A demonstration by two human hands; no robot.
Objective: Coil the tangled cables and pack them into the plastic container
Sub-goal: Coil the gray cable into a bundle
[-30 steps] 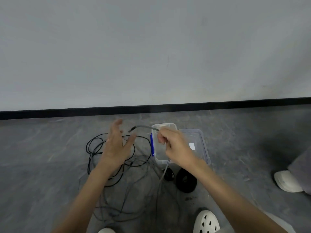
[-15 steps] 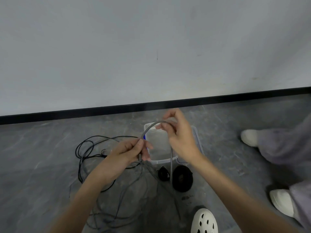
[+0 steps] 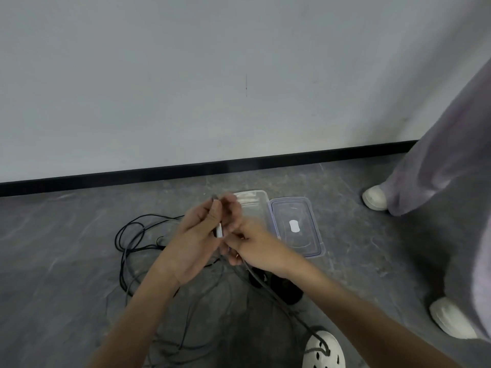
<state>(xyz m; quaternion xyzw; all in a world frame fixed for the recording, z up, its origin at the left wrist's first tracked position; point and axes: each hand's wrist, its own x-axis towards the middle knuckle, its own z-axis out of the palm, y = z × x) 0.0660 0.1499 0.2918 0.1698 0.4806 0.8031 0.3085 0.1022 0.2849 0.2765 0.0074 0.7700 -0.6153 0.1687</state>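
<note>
My left hand (image 3: 198, 235) grips the end of a grey cable (image 3: 268, 285), its silver plug poking out between the fingers. My right hand (image 3: 255, 245) is right beside it and pinches the same cable lower down; from there the cable trails down to the floor. Thin black cables (image 3: 132, 235) lie tangled on the grey floor to the left and below my arms. The clear plastic container (image 3: 255, 205) stands open just behind my hands, partly hidden by them. Its lid (image 3: 295, 227) lies flat next to it on the right.
A coiled black cable (image 3: 289, 290) lies under my right forearm. My white perforated shoe (image 3: 322, 351) is at the bottom. Another person in grey trousers (image 3: 451, 181) with white shoes (image 3: 374, 197) stands at the right. A white wall with black skirting (image 3: 186, 170) runs behind.
My hands have come together and the arch of grey cable between them has closed. My right hand dropped lower on the cable. The other person stepped closer on the right.
</note>
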